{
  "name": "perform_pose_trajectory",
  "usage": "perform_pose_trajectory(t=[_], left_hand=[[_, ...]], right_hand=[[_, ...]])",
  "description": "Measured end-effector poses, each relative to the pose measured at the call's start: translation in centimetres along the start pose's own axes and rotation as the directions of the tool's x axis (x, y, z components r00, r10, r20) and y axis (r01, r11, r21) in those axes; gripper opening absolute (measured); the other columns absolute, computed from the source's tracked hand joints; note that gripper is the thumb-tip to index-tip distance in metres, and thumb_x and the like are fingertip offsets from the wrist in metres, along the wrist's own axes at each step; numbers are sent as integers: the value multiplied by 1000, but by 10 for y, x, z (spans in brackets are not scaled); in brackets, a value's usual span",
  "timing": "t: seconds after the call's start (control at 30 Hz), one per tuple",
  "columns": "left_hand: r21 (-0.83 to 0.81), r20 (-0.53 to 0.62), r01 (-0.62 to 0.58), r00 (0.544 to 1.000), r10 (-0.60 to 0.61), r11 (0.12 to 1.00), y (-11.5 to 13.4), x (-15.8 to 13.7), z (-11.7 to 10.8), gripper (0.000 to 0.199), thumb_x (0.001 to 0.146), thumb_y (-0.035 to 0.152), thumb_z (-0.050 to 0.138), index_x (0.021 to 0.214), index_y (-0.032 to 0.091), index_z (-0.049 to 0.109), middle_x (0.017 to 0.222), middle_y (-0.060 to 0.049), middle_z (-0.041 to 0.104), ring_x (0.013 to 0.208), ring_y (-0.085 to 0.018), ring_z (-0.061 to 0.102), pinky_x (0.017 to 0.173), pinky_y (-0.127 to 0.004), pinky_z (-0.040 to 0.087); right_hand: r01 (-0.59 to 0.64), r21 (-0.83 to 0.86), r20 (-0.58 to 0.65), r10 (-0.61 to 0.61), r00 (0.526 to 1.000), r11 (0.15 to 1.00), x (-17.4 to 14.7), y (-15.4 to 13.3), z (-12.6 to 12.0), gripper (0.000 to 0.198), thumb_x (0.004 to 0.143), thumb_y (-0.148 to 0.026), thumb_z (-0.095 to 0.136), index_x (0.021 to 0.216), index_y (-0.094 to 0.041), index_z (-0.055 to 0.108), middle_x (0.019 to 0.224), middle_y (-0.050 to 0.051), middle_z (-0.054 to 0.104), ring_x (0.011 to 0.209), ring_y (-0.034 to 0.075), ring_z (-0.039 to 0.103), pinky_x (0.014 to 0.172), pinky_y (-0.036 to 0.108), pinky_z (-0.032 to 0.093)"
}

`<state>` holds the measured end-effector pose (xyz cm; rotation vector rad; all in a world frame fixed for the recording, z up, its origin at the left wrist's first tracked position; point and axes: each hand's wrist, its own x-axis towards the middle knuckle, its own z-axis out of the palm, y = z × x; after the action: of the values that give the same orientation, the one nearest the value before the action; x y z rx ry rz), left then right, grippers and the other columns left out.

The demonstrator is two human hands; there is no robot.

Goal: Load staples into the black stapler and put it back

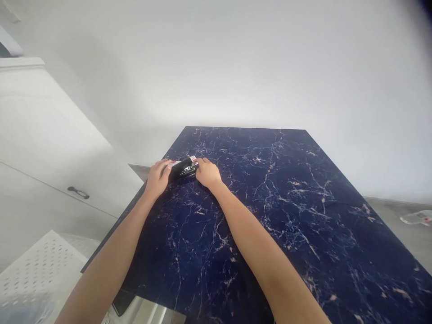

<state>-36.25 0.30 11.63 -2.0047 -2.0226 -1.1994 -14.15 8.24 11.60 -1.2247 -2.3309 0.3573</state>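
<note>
A small cluster of black items lies at the left side of the dark blue marbled table (256, 202), between my two hands. One is a matt black, tube-like piece (180, 166); in front of it is a glossy black piece (190, 170) with bright reflections. A white bit with print (193, 158) shows behind their right end, and a white and red bit shows by my left fingers. My left hand (158, 177) is closed around the left end of the cluster. With fingers curled, my right hand (207, 173) grips its right end. My fingers partly hide these items.
A white cabinet with a dark handle (78, 193) stands left of the table. Below it is a white perforated basket (43, 265). A dark flat object (123, 302) sits under the near table edge. A clear plastic bottle (416, 218) lies on the floor at right.
</note>
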Motion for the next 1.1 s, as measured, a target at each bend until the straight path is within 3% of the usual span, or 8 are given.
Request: perform_pose_trajectory(t=[0.17,0.3,0.47,0.53,0.67,0.8,0.93,1.1], left_hand=[[-80,165,70,985,-56,994,-5,3,3,58,108,52,24,133,25,68,141,-6,66,136,-29,55,119,-49,39],[-64,125,40,992,-32,997,-4,1,5,58,108,53,25,129,23,70,131,-9,69,126,-27,62,115,-46,44],[-3,103,55,993,-55,998,-6,0,5,55,106,54,32,100,21,75,103,-11,72,105,-29,67,104,-48,51],[11,89,48,995,-48,999,-6,0,6,53,105,54,35,96,21,75,111,-11,71,114,-30,64,110,-50,46],[-61,130,16,991,-7,998,-5,0,7,49,105,52,36,116,23,72,136,-8,66,134,-29,55,120,-48,37],[-107,174,41,985,-22,993,-1,-1,6,48,104,52,37,128,26,69,137,-4,68,132,-27,58,119,-45,40],[-107,238,-17,970,42,994,5,-3,3,48,103,51,37,127,27,70,137,-4,68,135,-27,56,120,-44,39],[-80,221,-60,972,76,995,10,-3,4,49,104,49,35,124,26,73,134,-3,70,132,-27,58,119,-45,39]], right_hand=[[60,28,-13,-60,998,998,-1,1,1,43,92,-15,46,133,-19,60,119,12,66,106,27,65,93,37,51],[91,41,-5,-91,996,995,0,2,2,34,90,-17,50,121,-19,65,112,11,69,106,27,63,91,35,50],[106,68,3,-106,994,992,2,5,1,27,93,-26,54,116,-21,66,105,7,72,96,23,66,86,31,49],[106,76,-1,-106,994,991,2,5,1,28,93,-26,54,118,-21,65,106,6,73,97,23,67,87,31,49],[94,76,-16,-93,996,993,2,4,2,31,92,-23,53,121,-21,65,110,8,74,102,26,65,89,33,49],[62,63,-67,-58,996,996,2,6,3,43,95,-18,43,136,-15,58,130,14,67,119,30,57,102,41,45],[80,35,-53,-78,996,996,3,9,6,56,92,-14,43,148,-17,50,161,11,41,134,33,46,108,48,42],[102,-12,-44,-103,994,995,1,7,6,56,91,-13,45,145,-21,54,153,10,50,128,34,47,105,48,43]])
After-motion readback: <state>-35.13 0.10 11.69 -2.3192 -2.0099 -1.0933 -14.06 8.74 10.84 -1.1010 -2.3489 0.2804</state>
